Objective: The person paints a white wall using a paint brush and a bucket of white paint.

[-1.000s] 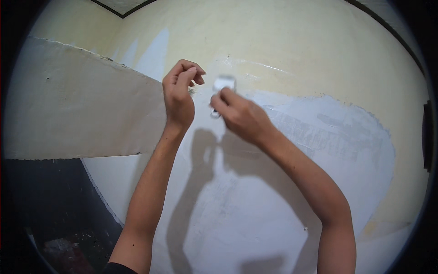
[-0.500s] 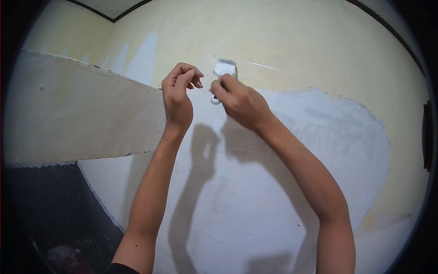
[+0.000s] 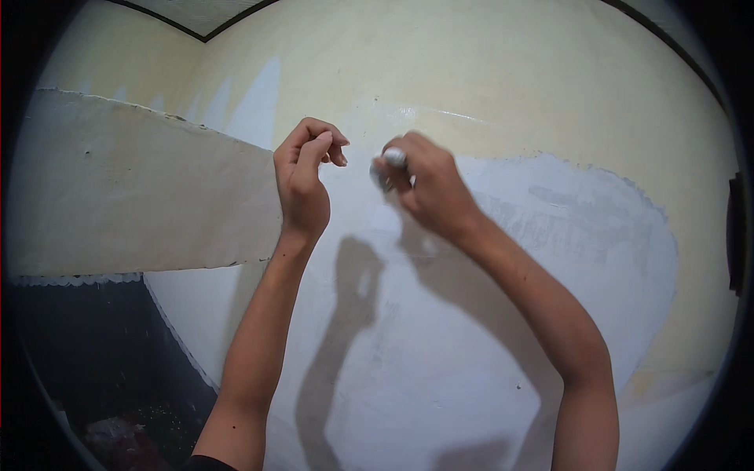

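Note:
My right hand (image 3: 428,184) is wrapped round a small paintbrush. The light, rounded end of its handle (image 3: 395,157) sticks out between my fingers, and its blurred greyish head (image 3: 379,177) is low against the wall, mostly hidden by the hand. To its left, my left hand (image 3: 306,169) is raised with its fingers curled in and the thumb against them; nothing shows in them. A large beige sheet (image 3: 149,188) with ragged edges stretches from the left up to my left wrist, where its right end is hidden behind the hand.
The wall ahead has a pale yellow upper part (image 3: 503,78) and a broad whitish patch (image 3: 440,345) with an uneven rim. A wet streak (image 3: 448,115) glistens above my right hand. Dark surface (image 3: 86,345) lies lower left. A dark object (image 3: 736,235) is at the right rim.
My right hand has moved slightly right and down, turning the brush so its head points down instead of up. A wet mark now shows where the head was. My left hand stays curled.

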`<control>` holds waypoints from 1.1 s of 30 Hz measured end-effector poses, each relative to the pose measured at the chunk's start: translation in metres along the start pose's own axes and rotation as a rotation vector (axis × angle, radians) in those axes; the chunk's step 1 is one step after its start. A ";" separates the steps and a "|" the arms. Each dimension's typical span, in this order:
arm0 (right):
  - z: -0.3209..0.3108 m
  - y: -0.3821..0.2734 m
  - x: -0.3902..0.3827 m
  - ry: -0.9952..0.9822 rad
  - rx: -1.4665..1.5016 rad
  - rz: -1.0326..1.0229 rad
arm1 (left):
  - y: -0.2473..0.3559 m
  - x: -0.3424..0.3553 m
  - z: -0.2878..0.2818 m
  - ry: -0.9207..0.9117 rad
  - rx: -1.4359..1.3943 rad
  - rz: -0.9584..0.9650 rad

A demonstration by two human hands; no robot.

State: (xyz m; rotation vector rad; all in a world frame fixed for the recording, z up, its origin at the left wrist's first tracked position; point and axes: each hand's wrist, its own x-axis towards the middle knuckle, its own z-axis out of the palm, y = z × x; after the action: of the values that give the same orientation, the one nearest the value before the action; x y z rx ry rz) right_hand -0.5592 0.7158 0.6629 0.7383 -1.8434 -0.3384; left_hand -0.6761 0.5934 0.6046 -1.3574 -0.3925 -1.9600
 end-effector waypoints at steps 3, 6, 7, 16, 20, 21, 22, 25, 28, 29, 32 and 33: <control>-0.018 0.028 0.026 0.047 -0.150 0.042 | -0.003 0.002 0.009 -0.013 -0.006 -0.002; -0.022 0.041 0.048 0.098 -0.251 -0.059 | -0.002 -0.001 0.022 -0.042 -0.039 -0.001; -0.019 0.040 0.052 0.120 -0.265 -0.089 | -0.002 -0.001 0.022 -0.051 -0.071 0.004; 0.008 0.021 -0.018 -0.141 -0.518 -0.362 | -0.008 -0.006 0.007 -0.040 -0.070 -0.003; 0.004 0.010 -0.038 -0.261 -0.473 -0.327 | -0.011 -0.013 0.017 -0.041 -0.105 -0.019; 0.000 0.005 -0.037 -0.267 -0.424 -0.314 | -0.013 -0.014 0.019 -0.040 -0.109 -0.020; -0.007 0.002 -0.032 -0.219 -0.424 -0.308 | -0.015 -0.016 0.020 -0.048 -0.109 -0.021; -0.026 0.015 -0.014 -0.108 -0.526 -0.320 | -0.011 -0.015 0.033 -0.060 -0.143 -0.017; -0.022 0.034 -0.022 -0.158 -0.525 -0.227 | -0.009 -0.014 0.050 -0.070 -0.184 -0.008; -0.017 0.035 -0.025 -0.157 -0.489 -0.252 | -0.009 -0.014 0.053 -0.072 -0.192 -0.006; -0.012 0.004 -0.041 -0.192 -0.357 -0.231 | -0.007 -0.020 0.050 -0.076 -0.172 -0.010; -0.013 -0.007 -0.040 -0.222 -0.316 -0.201 | -0.007 -0.020 0.046 -0.068 -0.154 -0.005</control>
State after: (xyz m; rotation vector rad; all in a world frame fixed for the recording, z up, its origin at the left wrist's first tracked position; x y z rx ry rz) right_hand -0.5357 0.7373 0.6350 0.6864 -1.8644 -0.8514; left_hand -0.6458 0.6338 0.6056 -1.5246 -0.2813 -1.9867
